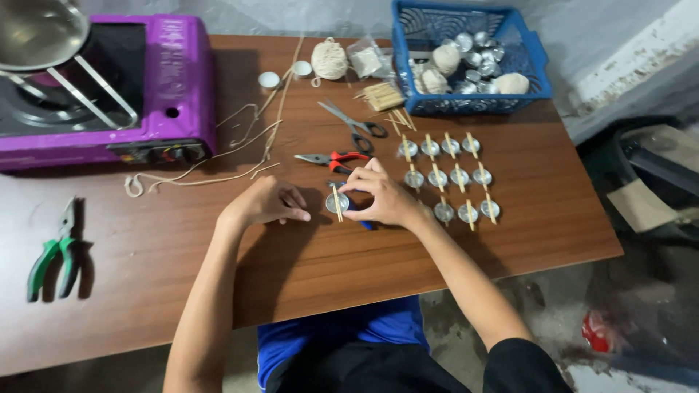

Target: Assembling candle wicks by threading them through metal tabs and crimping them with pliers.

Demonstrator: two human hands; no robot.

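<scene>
A small round metal cup (336, 203) with a wooden stick laid across it sits on the brown wooden table (182, 247) between my hands. My right hand (382, 196) curls around the cup's right side, fingertips touching the stick and rim. Just left of the cup, my left hand (271, 201) rests on the table with its fingers loosely bent and nothing visible in it. To the right stand three rows of similar cups with sticks (450, 177). A blue object (364, 223) pokes out under my right hand.
Red-handled pliers (331, 158) and scissors (357, 125) lie just beyond my hands. A blue basket (466, 102) with cups and string balls, a string ball (329, 60), loose string (204, 175), a purple gas stove (109, 87) with a pan, and green pliers (52, 256) surround them.
</scene>
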